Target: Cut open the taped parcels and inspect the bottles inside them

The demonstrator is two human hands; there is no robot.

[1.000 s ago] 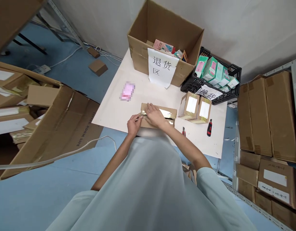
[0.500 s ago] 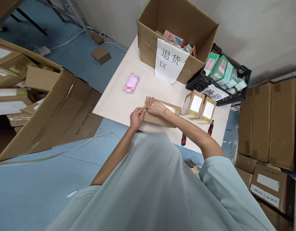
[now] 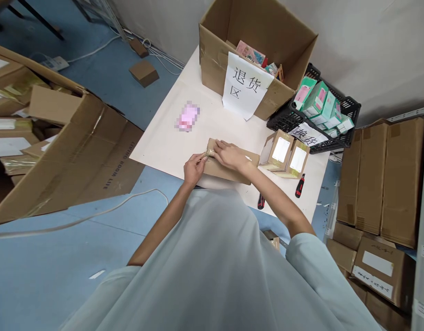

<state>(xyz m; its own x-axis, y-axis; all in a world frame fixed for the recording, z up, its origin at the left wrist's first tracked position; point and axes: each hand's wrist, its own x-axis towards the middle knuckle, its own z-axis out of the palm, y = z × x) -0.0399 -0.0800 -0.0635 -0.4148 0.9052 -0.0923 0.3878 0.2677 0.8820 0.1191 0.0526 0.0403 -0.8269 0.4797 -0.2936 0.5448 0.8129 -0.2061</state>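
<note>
While pinching the left end of a small carton (image 3: 219, 171) with the left hand (image 3: 194, 169), rests the right hand (image 3: 233, 157) open across the top, with fingers stretched toward the same end. Has both hands close together there, with fingertips near one another at a patch of clear tape (image 3: 209, 152); cannot tell the exact thing between the left fingertips. Has the small carton lying flat near the front edge of the tabletop (image 3: 163, 142), just in front of the pale shirt (image 3: 215, 257). Just beyond its right end, two taped cartons (image 3: 281, 148) with white labels, side by side. Between shirt and right forearm, one red-and-black cutter (image 3: 260, 201); across that forearm, a second cutter (image 3: 300, 186). Farther back on the left, a pink item (image 3: 188, 116), blurred into blocks. Along the back, a big open box (image 3: 212, 69) with a white paper sign (image 3: 246, 87) on its front and small colourful packs (image 3: 251, 53) inside; just right of that, a black crate (image 3: 284, 120) holding green-and-pink boxes (image 3: 317, 99). On the blue floor (image 3: 42, 266) to the left, a large carton (image 3: 91, 147) heaped with smaller parcels (image 3: 53, 105). Over to the right, brown cartons (image 3: 370, 177) stacked on a metal rack (image 3: 421, 257).
</note>
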